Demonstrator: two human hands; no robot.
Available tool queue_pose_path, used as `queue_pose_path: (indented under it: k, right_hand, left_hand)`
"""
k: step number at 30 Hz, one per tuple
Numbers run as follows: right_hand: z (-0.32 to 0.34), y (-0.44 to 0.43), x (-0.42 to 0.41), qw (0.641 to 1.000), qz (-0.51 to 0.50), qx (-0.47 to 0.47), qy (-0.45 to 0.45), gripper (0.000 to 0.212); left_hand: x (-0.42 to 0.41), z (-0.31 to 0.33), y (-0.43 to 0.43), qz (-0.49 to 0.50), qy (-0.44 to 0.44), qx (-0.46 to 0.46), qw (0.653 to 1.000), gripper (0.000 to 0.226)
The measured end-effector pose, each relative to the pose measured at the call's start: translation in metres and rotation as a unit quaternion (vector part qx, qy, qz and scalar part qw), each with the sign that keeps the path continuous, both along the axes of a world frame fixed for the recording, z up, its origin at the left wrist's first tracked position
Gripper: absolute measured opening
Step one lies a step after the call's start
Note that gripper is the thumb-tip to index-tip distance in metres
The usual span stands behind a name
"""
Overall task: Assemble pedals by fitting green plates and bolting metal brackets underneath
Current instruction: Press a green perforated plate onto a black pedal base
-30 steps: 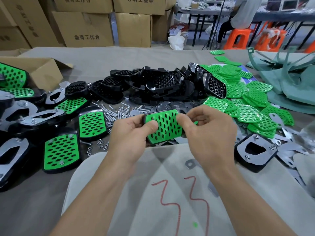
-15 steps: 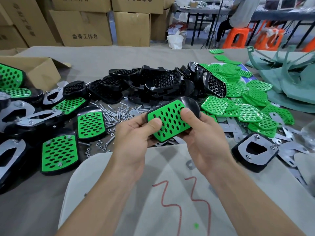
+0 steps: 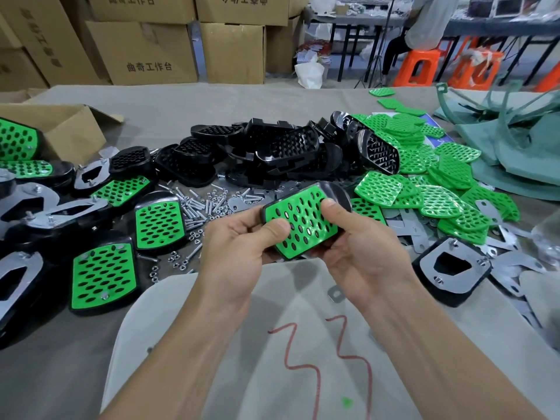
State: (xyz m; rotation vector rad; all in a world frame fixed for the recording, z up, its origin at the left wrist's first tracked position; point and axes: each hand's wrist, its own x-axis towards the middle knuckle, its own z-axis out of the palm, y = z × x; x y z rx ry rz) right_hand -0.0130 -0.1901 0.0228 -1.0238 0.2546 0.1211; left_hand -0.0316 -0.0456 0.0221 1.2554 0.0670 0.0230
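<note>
A black pedal with a perforated green plate (image 3: 303,221) on its top face is held above the table, tilted up to the right. My left hand (image 3: 239,247) grips its near-left end, thumb lying on the green plate. My right hand (image 3: 360,253) cups the right side from below, its thumb pressing on the plate near the far end. Loose green plates (image 3: 424,183) lie heaped to the right, bare black pedal bodies (image 3: 272,153) are piled behind, and flat metal brackets (image 3: 415,231) are scattered under the green heap. Bolts and nuts (image 3: 200,207) are strewn left of my hands.
Pedals with green plates (image 3: 103,277) and upturned ones showing bolted brackets (image 3: 451,268) lie on both sides. An open cardboard box (image 3: 60,128) sits at far left, stacked boxes behind. A pale cloth with red marks (image 3: 303,359) covers the near table. A person sits at back right.
The pedal has tilted further and come slightly nearer. My right hand shifted from over the plate's right edge to cupping underneath with its thumb on top; my left thumb stays on the plate.
</note>
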Motion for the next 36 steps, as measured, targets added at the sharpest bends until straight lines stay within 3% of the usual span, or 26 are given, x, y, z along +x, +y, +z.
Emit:
queue_pose_path:
  k: [6, 11, 17, 26, 29, 32, 36]
  right_hand:
    - [-0.007, -0.006, 0.002, 0.996, -0.009, -0.077, -0.04, 0.013]
    - [-0.004, -0.006, 0.0, 0.992, 0.005, -0.114, -0.048, 0.012]
    - [-0.007, -0.003, 0.003, 0.995, 0.032, -0.083, 0.048, 0.051]
    - [-0.004, -0.01, 0.003, 0.992, 0.102, -0.037, 0.062, 0.029]
    - [-0.003, -0.014, 0.004, 0.994, 0.087, -0.062, 0.02, 0.031]
    - [-0.002, -0.015, 0.003, 0.992, 0.04, -0.112, -0.036, 0.013]
    - [0.002, 0.001, -0.002, 0.983, 0.013, -0.157, -0.098, 0.014]
  left_hand:
    - [0.009, -0.003, 0.014, -0.059, 0.036, 0.078, 0.995, 0.023]
    - [0.009, -0.002, 0.023, -0.111, -0.038, 0.188, 0.975, 0.037]
    - [0.004, -0.002, 0.022, -0.114, -0.068, 0.208, 0.969, 0.036]
    - [0.004, -0.001, 0.028, -0.133, -0.084, 0.164, 0.974, 0.041]
    - [0.006, -0.001, 0.026, -0.136, -0.064, 0.161, 0.975, 0.041]
    - [0.007, 0.001, 0.016, -0.119, -0.023, 0.176, 0.977, 0.041]
    - [0.003, 0.004, 0.001, -0.021, 0.018, 0.255, 0.967, 0.036]
